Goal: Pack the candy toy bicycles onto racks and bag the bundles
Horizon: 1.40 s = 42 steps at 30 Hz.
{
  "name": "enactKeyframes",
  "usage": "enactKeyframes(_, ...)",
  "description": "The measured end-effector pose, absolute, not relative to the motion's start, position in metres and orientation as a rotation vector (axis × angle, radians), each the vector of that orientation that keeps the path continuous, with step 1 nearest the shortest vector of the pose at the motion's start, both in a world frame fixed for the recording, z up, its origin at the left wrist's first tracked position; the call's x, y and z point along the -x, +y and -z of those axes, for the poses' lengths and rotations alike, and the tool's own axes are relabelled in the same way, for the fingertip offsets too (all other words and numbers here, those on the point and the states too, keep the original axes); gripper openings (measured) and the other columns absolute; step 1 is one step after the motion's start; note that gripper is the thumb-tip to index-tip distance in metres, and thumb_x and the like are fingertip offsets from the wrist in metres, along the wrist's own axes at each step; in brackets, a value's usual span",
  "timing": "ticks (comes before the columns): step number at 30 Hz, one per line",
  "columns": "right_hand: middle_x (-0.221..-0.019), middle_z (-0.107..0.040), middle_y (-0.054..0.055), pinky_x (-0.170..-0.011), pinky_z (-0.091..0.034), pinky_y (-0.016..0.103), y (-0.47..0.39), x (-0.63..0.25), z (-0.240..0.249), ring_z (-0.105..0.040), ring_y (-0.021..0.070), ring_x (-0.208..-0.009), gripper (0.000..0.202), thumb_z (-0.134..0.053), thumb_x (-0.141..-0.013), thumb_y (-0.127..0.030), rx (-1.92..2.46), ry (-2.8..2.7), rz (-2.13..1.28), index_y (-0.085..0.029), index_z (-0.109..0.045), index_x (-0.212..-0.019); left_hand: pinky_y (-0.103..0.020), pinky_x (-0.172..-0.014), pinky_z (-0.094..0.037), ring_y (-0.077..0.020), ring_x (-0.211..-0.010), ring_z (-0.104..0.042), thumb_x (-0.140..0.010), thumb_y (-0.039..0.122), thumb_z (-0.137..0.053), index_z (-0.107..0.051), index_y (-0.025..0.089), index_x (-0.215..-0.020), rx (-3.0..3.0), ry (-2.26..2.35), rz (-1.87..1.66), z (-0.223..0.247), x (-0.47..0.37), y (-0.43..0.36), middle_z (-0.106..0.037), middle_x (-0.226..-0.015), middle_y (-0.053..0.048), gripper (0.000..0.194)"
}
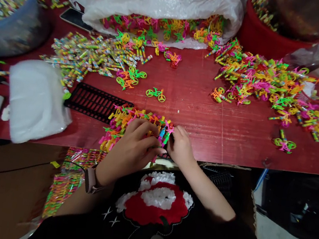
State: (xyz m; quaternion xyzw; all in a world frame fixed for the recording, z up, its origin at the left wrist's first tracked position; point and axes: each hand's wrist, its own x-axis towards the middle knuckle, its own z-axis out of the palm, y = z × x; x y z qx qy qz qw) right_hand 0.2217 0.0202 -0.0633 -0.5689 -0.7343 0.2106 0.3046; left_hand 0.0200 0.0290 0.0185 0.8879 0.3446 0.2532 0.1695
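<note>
A black slotted plastic rack point(90, 101) lies at the table's front edge, and its right part is packed with colourful small plastic toys point(119, 125). My left hand point(136, 142) rests over these toys with its fingers curled down among them. My right hand point(181, 147) is closed at the right end of the row, beside a blue and green piece point(163, 134). What the fingertips of either hand grip is hidden. Just beyond lies a single green and yellow toy bicycle point(156, 94), with a small cluster of toy bicycles point(131, 77) farther left.
Candy-like wrapped tubes point(88, 55) are heaped at the left, near a blue tub point(31, 12). A white sack point(164, 4) spills toy bicycles at the back. Toys joined to tubes point(261, 82) pile up at right, by a red bucket point(268, 36). Clear bags point(36, 101) lie left.
</note>
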Motion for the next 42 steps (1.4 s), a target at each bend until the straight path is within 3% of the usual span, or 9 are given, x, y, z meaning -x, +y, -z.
enactKeyframes(7, -0.094, -0.062, 0.011, -0.079, -0.046, 0.037, 0.026, -0.218, 0.062, -0.055, 0.0269, -0.088, 0.019, -0.051, -0.081, -0.005, 1.588, -1.962, -0.550, -0.020, -0.057, -0.092, -0.050, -0.099, -0.048, -0.0292, -0.112, -0.054, -0.095, 0.024, -0.072, -0.067, 0.018, -0.096, -2.549, 0.972, -0.717, -0.020, -0.022, 0.031, -0.063, -0.116, -0.011, 0.009)
enactKeyframes(12, -0.085, -0.057, 0.007, -0.074, -0.043, 0.034, 0.026, -0.218, 0.068, -0.053, 0.0243, -0.081, 0.014, -0.051, -0.082, -0.010, 1.516, -1.852, -0.573, -0.023, -0.050, -0.083, -0.051, -0.100, -0.048, -0.0302, -0.113, -0.055, -0.096, 0.031, -0.072, -0.065, 0.017, -0.097, -2.555, 0.986, -0.731, -0.020, -0.023, 0.029, -0.062, -0.119, -0.012, 0.015)
enactKeyframes(16, -0.082, -0.054, 0.004, -0.072, -0.040, 0.033, 0.025, -0.219, 0.071, -0.052, 0.0231, -0.079, 0.015, -0.051, -0.082, -0.011, 1.450, -1.790, -0.582, -0.025, -0.045, -0.080, -0.052, -0.104, -0.048, -0.0309, -0.118, -0.056, -0.096, 0.031, -0.071, -0.063, 0.016, -0.111, -2.535, 1.032, -0.771, -0.022, -0.024, 0.026, -0.060, -0.126, -0.015, 0.022)
enactKeyframes(21, -0.083, -0.053, 0.004, -0.073, -0.040, 0.033, 0.025, -0.219, 0.073, -0.051, 0.0233, -0.081, 0.012, -0.051, -0.086, -0.015, 1.431, -1.817, -0.542, -0.025, -0.045, -0.082, -0.052, -0.112, -0.043, -0.0314, -0.132, -0.054, -0.102, 0.019, -0.056, -0.061, 0.017, -0.128, -2.626, 1.072, -0.736, -0.030, -0.036, 0.043, -0.060, -0.144, -0.015, 0.027)
enactKeyframes(26, -0.083, -0.053, 0.004, -0.074, -0.041, 0.033, 0.025, -0.219, 0.072, -0.051, 0.0240, -0.082, 0.013, -0.052, -0.083, -0.013, 1.446, -1.823, -0.547, -0.025, -0.045, -0.082, -0.049, -0.095, -0.047, -0.0298, -0.104, -0.064, -0.103, 0.021, -0.052, -0.073, 0.016, -0.099, -2.742, 1.073, -0.434, -0.039, -0.045, 0.072, -0.075, -0.102, -0.010, 0.022)
enactKeyframes(33, -0.082, -0.054, 0.004, -0.073, -0.042, 0.033, 0.025, -0.220, 0.069, -0.053, 0.0238, -0.081, 0.014, -0.053, -0.081, -0.011, 1.445, -1.787, -0.598, -0.024, -0.047, -0.080, -0.043, -0.092, -0.048, -0.0272, -0.098, -0.062, -0.101, 0.022, -0.054, -0.071, 0.015, -0.087, -2.707, 1.094, -0.396, -0.039, -0.041, 0.080, -0.071, -0.095, -0.010, 0.024)
enactKeyframes(39, -0.082, -0.058, 0.004, -0.075, -0.045, 0.033, 0.025, -0.217, 0.071, -0.057, 0.0226, -0.082, 0.011, -0.057, -0.082, -0.012, 1.467, -1.749, -0.620, -0.023, -0.054, -0.080, -0.045, -0.092, -0.051, -0.0263, -0.095, -0.063, -0.100, 0.017, -0.050, -0.073, 0.016, -0.093, -2.662, 1.080, -0.383, -0.037, -0.042, 0.082, -0.072, -0.095, -0.010, 0.024)
enactKeyframes(42, -0.082, -0.064, 0.002, -0.071, -0.049, 0.030, 0.032, -0.232, 0.063, -0.060, 0.0187, -0.076, 0.006, -0.064, -0.082, -0.015, 1.403, -1.804, -0.752, -0.021, -0.063, -0.082, -0.046, -0.095, -0.053, -0.0272, -0.100, -0.065, -0.101, 0.016, -0.049, -0.071, 0.013, -0.114, -2.683, 1.035, -0.440, -0.040, -0.037, 0.073, -0.073, -0.108, -0.013, 0.025)
